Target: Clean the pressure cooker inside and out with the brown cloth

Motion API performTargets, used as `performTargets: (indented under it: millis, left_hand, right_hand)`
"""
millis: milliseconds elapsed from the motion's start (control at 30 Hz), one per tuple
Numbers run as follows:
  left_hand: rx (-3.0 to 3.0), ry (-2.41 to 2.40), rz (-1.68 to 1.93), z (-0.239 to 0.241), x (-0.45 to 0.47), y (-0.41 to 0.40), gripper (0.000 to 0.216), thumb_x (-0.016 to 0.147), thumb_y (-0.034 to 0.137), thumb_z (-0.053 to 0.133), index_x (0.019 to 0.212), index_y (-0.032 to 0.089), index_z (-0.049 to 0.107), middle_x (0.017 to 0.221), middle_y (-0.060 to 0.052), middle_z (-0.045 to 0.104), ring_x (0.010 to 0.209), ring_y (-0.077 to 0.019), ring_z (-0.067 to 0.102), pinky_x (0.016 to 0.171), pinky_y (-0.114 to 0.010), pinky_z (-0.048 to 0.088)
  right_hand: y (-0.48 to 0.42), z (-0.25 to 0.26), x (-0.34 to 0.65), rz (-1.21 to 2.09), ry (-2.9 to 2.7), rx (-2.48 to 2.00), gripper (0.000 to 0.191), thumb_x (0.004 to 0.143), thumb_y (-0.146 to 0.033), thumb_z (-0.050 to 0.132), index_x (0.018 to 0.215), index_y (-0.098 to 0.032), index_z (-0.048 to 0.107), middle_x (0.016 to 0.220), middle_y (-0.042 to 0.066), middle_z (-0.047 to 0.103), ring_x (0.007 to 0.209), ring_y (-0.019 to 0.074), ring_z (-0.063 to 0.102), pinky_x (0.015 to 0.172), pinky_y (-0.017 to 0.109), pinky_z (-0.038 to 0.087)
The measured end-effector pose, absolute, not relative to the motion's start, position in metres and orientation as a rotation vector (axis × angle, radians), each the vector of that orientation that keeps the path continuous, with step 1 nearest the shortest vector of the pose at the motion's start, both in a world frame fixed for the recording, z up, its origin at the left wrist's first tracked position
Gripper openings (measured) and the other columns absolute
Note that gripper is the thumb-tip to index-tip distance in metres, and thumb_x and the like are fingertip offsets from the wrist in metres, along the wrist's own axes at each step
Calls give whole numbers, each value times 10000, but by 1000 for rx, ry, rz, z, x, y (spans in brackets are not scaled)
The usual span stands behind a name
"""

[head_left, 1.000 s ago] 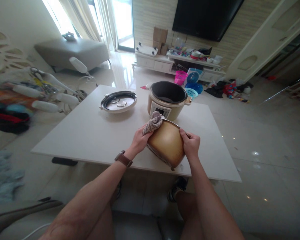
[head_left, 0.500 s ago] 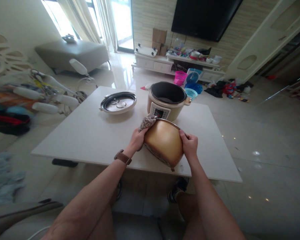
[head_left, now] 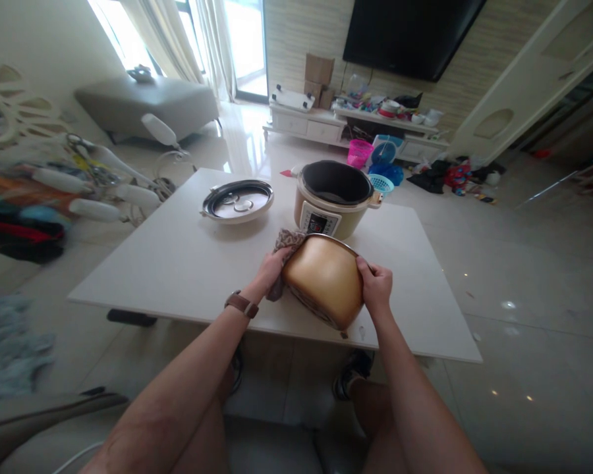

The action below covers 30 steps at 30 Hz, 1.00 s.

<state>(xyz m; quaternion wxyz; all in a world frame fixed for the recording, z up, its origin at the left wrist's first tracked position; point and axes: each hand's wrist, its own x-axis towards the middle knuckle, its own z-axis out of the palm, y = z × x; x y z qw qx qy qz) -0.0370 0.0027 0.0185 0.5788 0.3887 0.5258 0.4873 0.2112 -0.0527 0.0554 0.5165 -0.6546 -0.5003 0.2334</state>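
A gold-coloured inner pot (head_left: 325, 276) is tilted over the near edge of the table, its rim away from me and its base towards me. My right hand (head_left: 377, 282) grips the rim on the right side. On the left, my left hand (head_left: 271, 268) is closed on a brown patterned cloth (head_left: 290, 239) pressed against the pot's side near the rim. Just behind stands the cream electric pressure cooker (head_left: 332, 204), uncovered, with a dark inside and a control panel facing me. Its round lid (head_left: 237, 201) lies underside up to the left.
The white table (head_left: 168, 263) holds the pot, cooker and lid. Beyond it are a pink basket (head_left: 360, 153), a light-blue basket (head_left: 380, 184) and a cluttered low cabinet (head_left: 321, 128). A lamp with white shades (head_left: 99, 209) stands left of the table.
My left hand has slid slightly left with the cloth, and more cloth hangs below the fingers. The pot and my right hand stay nearly as they were; the view has shifted slightly.
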Motion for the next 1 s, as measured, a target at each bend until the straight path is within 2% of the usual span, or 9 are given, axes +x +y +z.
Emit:
performTargets:
  millis: [100,233,333,433,500,600,800,900,1000]
  left_hand:
    - [728,1307,1128,10,-34,6,462,766,516,732,997,126,820,1015,-143,824,958,-318,757,848,-401,589]
    - [849,1337,1198,17,-33,1,436,785,514,728,971,133,830,1029,-131,827,1019,-339,752,898,-415,585]
    - [1213,1164,1337,31,-35,-8,418,824,484,725,1050,154,848,1145,-110,823,1162,-364,728,1039,-451,551]
    - [1682,864,1390,43,-39,-17,466,828,436,771,1233,211,822,1393,-105,743,1409,-365,607,1231,-484,418]
    - [1824,778,1374,48,-41,-18,498,846,419,776,1310,240,789,1479,-106,687,1478,-353,549,1272,-504,369]
    - [1762,865,1360,47,-43,-14,508,845,445,778,1307,232,788,1463,-111,697,1434,-367,587,1246,-521,402]
    - [1216,1187,1197,23,-43,3,486,792,507,753,1104,140,821,1116,-107,829,1113,-354,739,1023,-455,558]
    - [906,1240,1196,8,-39,9,521,773,537,751,1094,131,812,1113,-141,826,1054,-339,760,961,-442,581]
    - [809,1258,1241,0,-35,10,523,768,532,749,1089,123,809,1135,-160,820,1068,-338,763,972,-448,580]
  right_hand:
    - [-53,55,212,567,-1205,-1565,619,813,-671,646,514,-256,297,550,-54,224,557,87,215,506,286,159]
    - [-53,53,213,573,-1209,-1568,611,826,-677,626,522,-255,305,549,-54,225,562,90,219,509,287,167]
    - [-53,52,213,560,-1209,-1581,616,839,-690,614,530,-254,307,551,-54,229,566,91,221,512,288,171]
    - [-53,51,211,549,-1211,-1589,622,852,-699,607,537,-253,308,555,-53,230,570,93,227,517,290,172]
    - [-53,51,209,550,-1218,-1595,627,854,-711,602,541,-255,306,555,-52,229,571,95,230,519,293,173]
    - [-52,52,207,537,-1221,-1608,634,854,-723,595,547,-259,292,557,-51,227,571,97,232,520,297,174]
    - [-51,51,207,531,-1206,-1583,618,851,-692,602,548,-263,276,564,-55,211,569,94,219,524,297,167]
    - [-51,51,207,536,-1206,-1565,610,852,-684,598,546,-261,282,569,-54,215,574,94,218,528,296,164]
    - [-51,52,207,521,-1207,-1567,613,852,-689,593,547,-262,274,568,-53,212,579,95,214,531,298,162]
